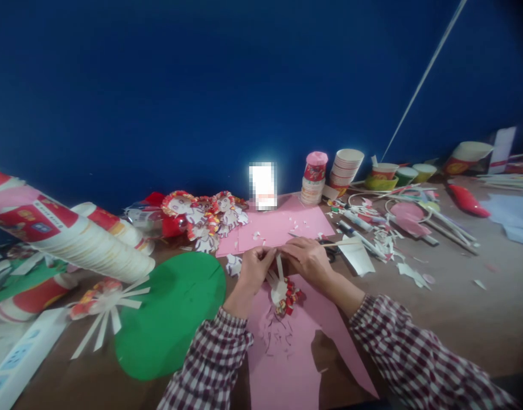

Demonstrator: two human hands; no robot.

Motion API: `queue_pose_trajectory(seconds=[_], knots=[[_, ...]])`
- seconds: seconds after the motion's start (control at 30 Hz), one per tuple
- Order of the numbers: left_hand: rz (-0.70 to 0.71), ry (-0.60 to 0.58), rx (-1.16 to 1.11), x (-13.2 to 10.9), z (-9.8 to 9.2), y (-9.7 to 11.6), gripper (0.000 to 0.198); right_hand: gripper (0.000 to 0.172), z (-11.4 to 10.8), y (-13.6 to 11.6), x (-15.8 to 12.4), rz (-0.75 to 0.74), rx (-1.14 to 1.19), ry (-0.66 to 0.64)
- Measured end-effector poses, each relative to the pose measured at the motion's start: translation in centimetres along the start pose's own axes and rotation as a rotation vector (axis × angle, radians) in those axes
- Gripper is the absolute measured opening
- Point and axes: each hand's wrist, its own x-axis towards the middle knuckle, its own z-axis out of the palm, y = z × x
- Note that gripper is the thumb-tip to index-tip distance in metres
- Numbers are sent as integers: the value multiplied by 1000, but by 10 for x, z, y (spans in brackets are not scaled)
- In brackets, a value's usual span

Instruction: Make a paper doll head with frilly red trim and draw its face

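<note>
My left hand (pixel 253 270) and my right hand (pixel 306 259) meet over a pink sheet of paper (pixel 282 347), both pinched on a cut paper cup craft (pixel 282 290). The craft has white strips fanning out and a red, curled rim hanging below my fingers. Small paper scraps lie on the pink sheet under it. Both forearms wear checked sleeves.
A green paper circle (pixel 171 313) lies left, beside another fanned cup (pixel 103 304) and stacked paper cups (pixel 73 239). Finished paper dolls (pixel 205 219) sit behind, by a second pink sheet (pixel 282 225). More cups (pixel 344 168), bowls, pens, sticks and scraps crowd the right. A blue wall backs the table.
</note>
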Motion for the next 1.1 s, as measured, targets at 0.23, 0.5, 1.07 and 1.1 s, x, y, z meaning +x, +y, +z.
queue_pose_trajectory(seconds=[0.23,0.5,1.07,1.1], knots=[[-12,-31,-55,2,0,-2,31,20,0,0,0,21,70,10],[86,30,64,1,1,-2,22,17,5,4,0,61,97,-12],[187,-20,237,-1,1,0,20,15,4,2,1,71,43,-25],[186,-23,238,-1,1,0,20,15,4,2,1,74,47,-22]])
